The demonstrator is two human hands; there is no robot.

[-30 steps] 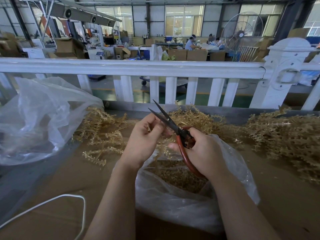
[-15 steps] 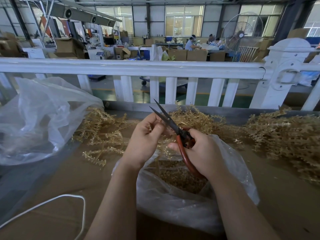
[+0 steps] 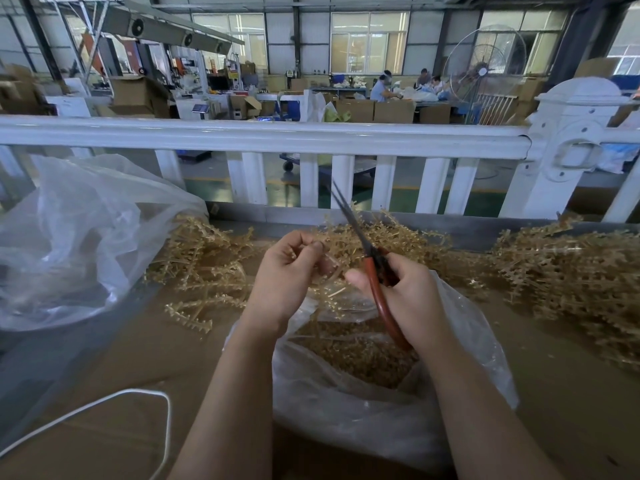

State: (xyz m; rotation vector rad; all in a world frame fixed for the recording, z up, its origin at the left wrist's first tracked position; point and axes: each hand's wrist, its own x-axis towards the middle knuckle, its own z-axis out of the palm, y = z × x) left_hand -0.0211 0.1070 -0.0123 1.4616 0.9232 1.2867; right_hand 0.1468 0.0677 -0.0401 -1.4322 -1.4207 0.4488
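Note:
My right hand point(image 3: 408, 299) grips red-handled scissors point(image 3: 375, 271); the blades are closed and point up and away towards the fence. My left hand point(image 3: 287, 271) pinches a thin golden plastic sprig point(image 3: 332, 268) between thumb and fingertips, just left of the scissors. Both hands hover over an open clear plastic bag point(image 3: 381, 410) that holds small golden cut pieces point(image 3: 353, 351).
Golden plastic branches lie in a heap on the left point(image 3: 201, 268) and a larger heap on the right point(image 3: 571, 278) of the brown tabletop point(image 3: 121, 368). A big crumpled clear bag point(image 3: 76, 237) sits far left. A white cord point(image 3: 138, 400) loops near me. A white fence point(image 3: 311, 136) borders the far edge.
The scissor blades have closed and swung more upright, away from my left hand. My left hand has dropped slightly and still pinches the sprig.

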